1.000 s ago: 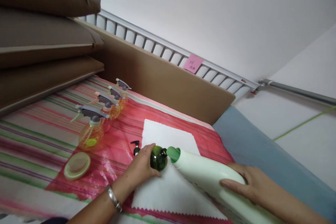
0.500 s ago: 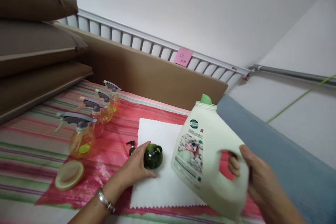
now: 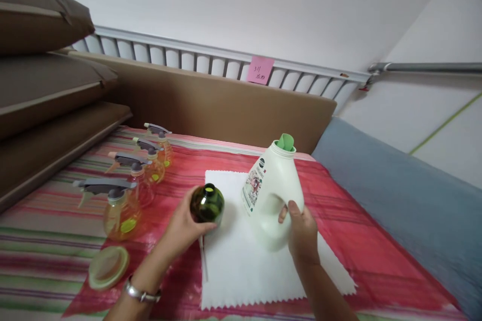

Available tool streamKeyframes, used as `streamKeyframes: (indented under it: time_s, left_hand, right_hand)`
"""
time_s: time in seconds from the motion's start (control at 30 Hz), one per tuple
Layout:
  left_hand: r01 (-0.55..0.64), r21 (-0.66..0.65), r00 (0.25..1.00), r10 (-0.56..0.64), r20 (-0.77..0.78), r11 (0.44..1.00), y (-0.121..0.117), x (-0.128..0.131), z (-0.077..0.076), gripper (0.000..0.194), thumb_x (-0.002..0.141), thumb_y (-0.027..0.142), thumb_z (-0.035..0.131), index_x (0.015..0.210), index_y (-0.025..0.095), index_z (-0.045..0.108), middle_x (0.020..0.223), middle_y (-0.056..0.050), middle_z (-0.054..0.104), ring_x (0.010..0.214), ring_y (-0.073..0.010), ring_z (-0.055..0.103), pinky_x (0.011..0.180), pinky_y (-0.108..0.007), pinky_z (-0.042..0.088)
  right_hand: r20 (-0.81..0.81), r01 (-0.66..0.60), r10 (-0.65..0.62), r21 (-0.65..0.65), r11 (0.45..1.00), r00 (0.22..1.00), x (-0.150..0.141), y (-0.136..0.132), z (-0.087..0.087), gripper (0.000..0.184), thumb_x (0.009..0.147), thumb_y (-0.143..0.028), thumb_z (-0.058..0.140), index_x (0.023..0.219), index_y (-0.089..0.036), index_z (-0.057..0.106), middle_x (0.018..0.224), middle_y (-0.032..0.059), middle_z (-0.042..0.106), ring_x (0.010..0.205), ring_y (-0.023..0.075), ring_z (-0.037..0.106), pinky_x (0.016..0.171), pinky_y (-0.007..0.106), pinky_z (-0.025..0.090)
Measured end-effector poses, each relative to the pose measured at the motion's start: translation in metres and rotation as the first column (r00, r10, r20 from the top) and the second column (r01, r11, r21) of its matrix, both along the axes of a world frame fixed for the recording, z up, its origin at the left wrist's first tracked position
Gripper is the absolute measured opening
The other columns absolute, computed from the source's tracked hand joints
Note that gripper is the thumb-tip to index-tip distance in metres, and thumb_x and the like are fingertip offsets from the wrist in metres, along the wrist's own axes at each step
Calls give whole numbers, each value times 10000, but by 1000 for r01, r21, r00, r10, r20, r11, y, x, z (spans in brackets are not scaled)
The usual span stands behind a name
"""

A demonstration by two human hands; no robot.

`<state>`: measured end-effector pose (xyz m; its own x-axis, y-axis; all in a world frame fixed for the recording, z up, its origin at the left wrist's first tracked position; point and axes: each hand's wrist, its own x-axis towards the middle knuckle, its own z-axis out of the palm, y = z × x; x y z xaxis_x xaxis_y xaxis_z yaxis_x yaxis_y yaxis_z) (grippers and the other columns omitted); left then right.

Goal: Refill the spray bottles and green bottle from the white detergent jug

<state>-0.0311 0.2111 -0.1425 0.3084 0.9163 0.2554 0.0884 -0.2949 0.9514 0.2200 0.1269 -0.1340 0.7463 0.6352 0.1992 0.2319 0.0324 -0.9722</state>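
My left hand (image 3: 190,220) is wrapped round a small dark green bottle (image 3: 211,204) with an uncapped neck, over the left part of a white cloth (image 3: 244,273). My right hand (image 3: 301,228) grips the handle of a pale green detergent jug (image 3: 273,185). The jug stands nearly upright over the cloth, its mouth uncapped and a green spout (image 3: 286,141) showing in it. Beside my left wrist a thin tube (image 3: 204,261) lies at the cloth's left edge. Whether the bottle touches the cloth I cannot tell.
Several spray bottles (image 3: 120,215) stand in a row on the left. A round pale green lid (image 3: 108,267) lies in front of them on the striped cover (image 3: 33,256). Brown cushions (image 3: 48,77) are stacked at far left. A brown board (image 3: 211,115) stands behind.
The jug has moved left and away from me with my right hand, and has turned. My left hand has brought the green bottle slightly up and left in view. The head view has levelled.
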Motion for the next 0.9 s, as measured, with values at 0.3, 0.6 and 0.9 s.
streamKeyframes:
  time_s: [0.3, 0.6, 0.9]
  left_hand:
    - [-254, 65, 967, 256, -15, 965, 13, -28, 8, 844, 534, 214, 770, 1270, 196, 357, 1259, -104, 498, 1176, -267, 490, 1008, -426, 379]
    - [-258, 55, 966, 257, 36, 965, 14, -35, 15, 748, 517, 225, 779, 1175, 186, 426, 1152, -83, 557, 1085, -257, 552, 962, -417, 422]
    - [-247, 95, 968, 243, 56, 964, 18, -39, 15, 831, 500, 222, 796, 1231, 210, 401, 1211, -90, 537, 1151, -276, 504, 1013, -448, 364]
  right_hand:
    - [283, 197, -202, 47, 979, 937, -5, -43, 37, 475, 744, -502, 572, 1088, -177, 542, 1082, 105, 614, 956, 254, 570, 792, 359, 429]
    - [239, -442, 546, -377, 814, 803, -114, 5, -4, 165, 697, -385, 618, 811, -283, 678, 669, -1, 700, 533, 214, 629, 533, 343, 495]
    - [401, -378, 503, -353, 856, 766, -169, 65, -26, 115, 565, -364, 698, 500, -311, 619, 424, -34, 600, 396, 235, 592, 362, 300, 360]
